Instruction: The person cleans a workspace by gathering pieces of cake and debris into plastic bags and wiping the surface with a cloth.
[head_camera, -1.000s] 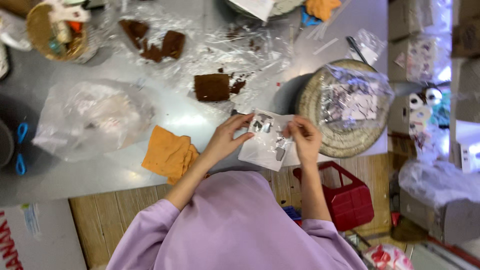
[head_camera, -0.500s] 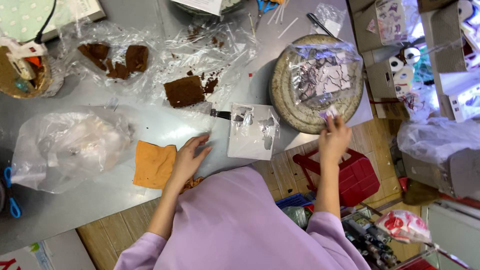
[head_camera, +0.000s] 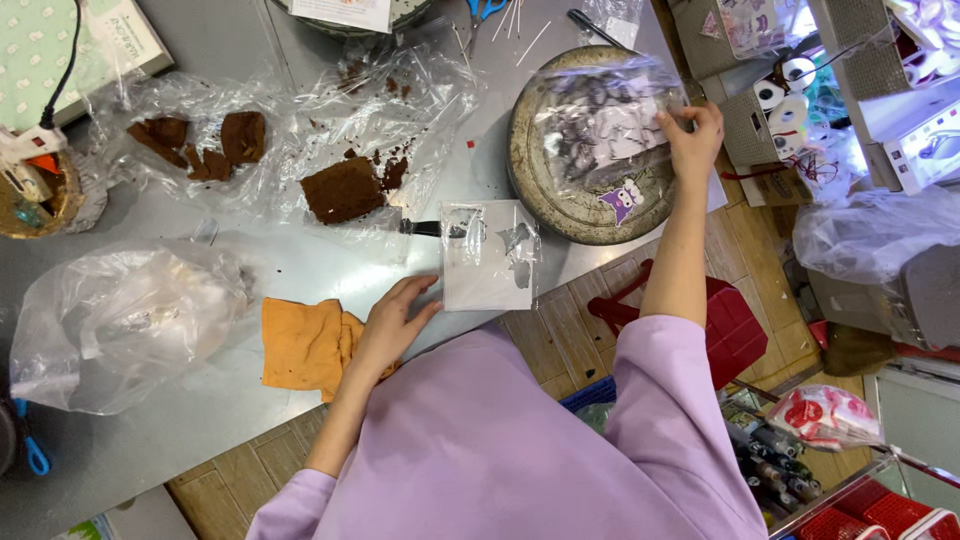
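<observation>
My left hand (head_camera: 392, 325) rests flat on the steel table, fingers apart, next to a white sheet in clear film (head_camera: 487, 256) and touching an orange cloth (head_camera: 303, 343). My right hand (head_camera: 690, 135) reaches out to the round metal tray (head_camera: 560, 205) and pinches the edge of a clear plastic bag of small printed pieces (head_camera: 608, 122) lying on it. A small purple figure sticker (head_camera: 624, 199) lies on the tray below the bag.
A brown cake block (head_camera: 343, 189) and broken cake pieces (head_camera: 200, 143) lie on crumpled clear film. A puffed plastic bag (head_camera: 120, 320) is at left. A dark-handled tool (head_camera: 425, 228) lies by the sheet. A red basket (head_camera: 725, 325) stands below the table edge.
My right hand has moved from the sheet up to the round tray and taken hold of the plastic bag. My left hand let go of the sheet and now lies beside it.
</observation>
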